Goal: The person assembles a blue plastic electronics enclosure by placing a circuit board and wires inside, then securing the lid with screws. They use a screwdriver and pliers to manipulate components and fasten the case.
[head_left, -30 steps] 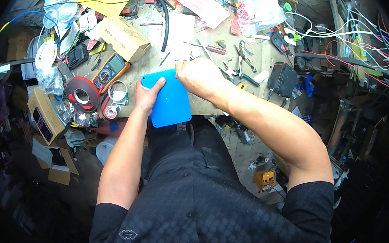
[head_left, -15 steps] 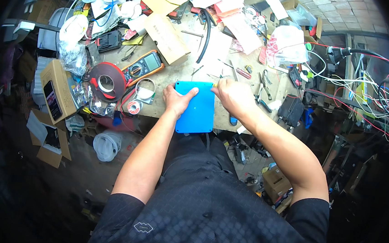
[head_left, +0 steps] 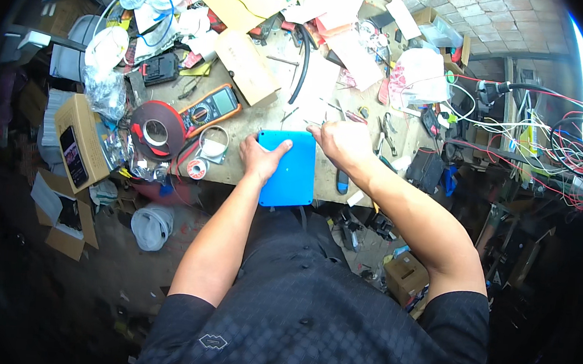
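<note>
A flat blue rectangular case [head_left: 290, 175] with small holes at its corners lies at the front edge of the workbench, partly over my lap. My left hand [head_left: 263, 158] grips its left side, thumb flat on top and fingers round the edge. At the case's upper right corner my right hand [head_left: 341, 143] is closed, knuckles up. A thin bit of something shows at its fingertips, but the fist hides what it is. A blue-and-black tool handle [head_left: 342, 181] lies just right of the case.
Left of my hands are a multimeter [head_left: 208, 110], a tape roll [head_left: 158, 130] and a solder spool [head_left: 197, 168]. Beyond stands a cardboard box [head_left: 246, 67]. Pliers [head_left: 389, 131] lie to the right, near a black box [head_left: 424, 169] and tangled wires [head_left: 549, 123].
The whole view has shifted a little. My right fist has turned slightly at the case's corner, and the yellow bit seen at its fingertips is now hidden. My left hand keeps its hold.
</note>
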A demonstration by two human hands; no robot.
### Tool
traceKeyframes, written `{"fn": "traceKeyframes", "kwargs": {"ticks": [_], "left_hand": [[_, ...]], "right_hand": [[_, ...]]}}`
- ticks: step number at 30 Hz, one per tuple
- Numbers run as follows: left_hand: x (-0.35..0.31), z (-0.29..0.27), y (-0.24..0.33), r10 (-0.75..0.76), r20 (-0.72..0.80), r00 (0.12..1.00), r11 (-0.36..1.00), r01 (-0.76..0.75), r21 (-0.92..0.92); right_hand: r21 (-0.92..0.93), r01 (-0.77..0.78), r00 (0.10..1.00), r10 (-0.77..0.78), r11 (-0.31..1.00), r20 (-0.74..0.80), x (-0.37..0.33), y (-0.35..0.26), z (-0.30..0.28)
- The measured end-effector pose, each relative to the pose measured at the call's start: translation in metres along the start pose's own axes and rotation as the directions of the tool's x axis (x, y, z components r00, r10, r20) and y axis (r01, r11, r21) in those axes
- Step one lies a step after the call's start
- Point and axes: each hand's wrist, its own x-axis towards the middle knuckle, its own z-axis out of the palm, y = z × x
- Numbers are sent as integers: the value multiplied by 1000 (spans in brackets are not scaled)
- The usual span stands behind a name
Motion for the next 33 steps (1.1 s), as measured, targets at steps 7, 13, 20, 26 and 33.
{"fn": "traceKeyframes", "kwargs": {"ticks": [7,13,20,26,33], "left_hand": [[-1,-1,-1,-12,-8,1000,1000,12,-2],[-8,-2,1,-3,-27,1000,1000,2,-10],[-4,-1,2,-14,-1,1000,1000,14,-15],[-11,-4,1,3,-36,999,1000,-4,-22],[-4,-1,1,-7,0,1000,1000,7,3]], "right_hand": [[20,293,955,-293,956,47,-5,2,-14],[38,50,999,-50,998,-11,8,-10,-25],[74,195,980,-197,978,20,-8,7,-5],[66,174,978,-164,983,-130,-5,-8,-23],[-70,120,991,-124,990,-52,-5,7,-1]]}}
